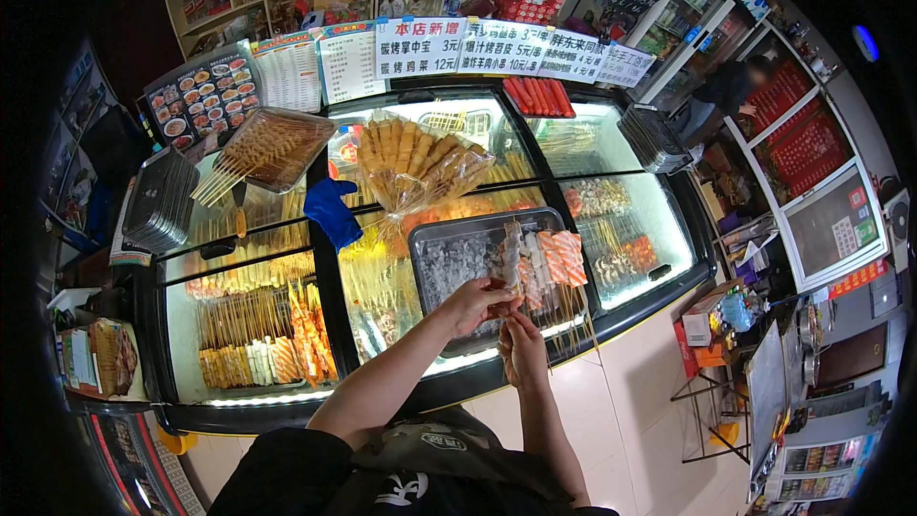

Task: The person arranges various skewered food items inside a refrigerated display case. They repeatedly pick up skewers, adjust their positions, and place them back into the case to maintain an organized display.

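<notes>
Between my two hands is a skewer of pale, greyish food, held over a dark metal tray. My left hand grips its lower end from the left. Just below, my right hand is closed with the fingertips pinching what seems to be the thin stick. The tray rests on the glass top of a display freezer, with loose ice in its left part. On its right lie several skewers, among them orange-and-white striped pieces, their sticks pointing towards me.
Beyond the tray sits a plastic bag of brown skewers, with a blue glove to its left. A tray of skewers, stacked metal trays and red sausages also stand on the freezer. A person is at the far right.
</notes>
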{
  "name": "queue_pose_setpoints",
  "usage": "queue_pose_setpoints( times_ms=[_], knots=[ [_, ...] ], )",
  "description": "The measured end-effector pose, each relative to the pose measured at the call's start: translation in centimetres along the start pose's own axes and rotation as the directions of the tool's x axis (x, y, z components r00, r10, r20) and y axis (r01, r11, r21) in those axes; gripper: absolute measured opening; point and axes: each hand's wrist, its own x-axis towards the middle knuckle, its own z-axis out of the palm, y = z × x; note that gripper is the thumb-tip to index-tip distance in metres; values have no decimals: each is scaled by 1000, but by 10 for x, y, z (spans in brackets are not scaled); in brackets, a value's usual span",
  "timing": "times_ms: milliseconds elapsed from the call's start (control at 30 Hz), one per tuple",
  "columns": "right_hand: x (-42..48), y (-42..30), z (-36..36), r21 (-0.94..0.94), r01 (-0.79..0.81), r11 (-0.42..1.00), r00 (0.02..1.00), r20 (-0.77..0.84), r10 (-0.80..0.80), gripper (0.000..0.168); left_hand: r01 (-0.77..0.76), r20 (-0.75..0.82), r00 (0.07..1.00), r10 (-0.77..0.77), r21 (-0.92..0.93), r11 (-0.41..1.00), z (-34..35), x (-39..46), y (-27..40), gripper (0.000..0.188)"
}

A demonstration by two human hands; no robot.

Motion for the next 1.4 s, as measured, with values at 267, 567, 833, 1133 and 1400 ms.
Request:
queue_pose_setpoints(
  times_ms=[267, 567, 833, 1133, 1400],
  knots=[
    [2, 5, -1, -79, 21, 997, 995, -94, -29, 10, 52, 61, 997, -54, 36, 998, -1, -1, -2, 27],
    [2, 9, 6, -213, 88, 973, 987, -114, -114, 12, 23, -26, 1000, -17, 268, 963, 1, 9, -5, 20],
    [-1, 2, -3, -170, 24, 985, 996, -82, -39, 17, -75, -108, 985, 136, 443, 893, -6, 10, -2, 27],
    [-3, 1, -5, -320, 51, 946, 983, -149, -104, 18, -171, -120, 937, 329, 662, 730, -10, 16, -14, 34],
    [-1, 13, -9, -482, 137, 866, 964, -136, -228, 19, -68, -160, 918, 364, 839, 540, 4, 12, -9, 32]
  ],
)
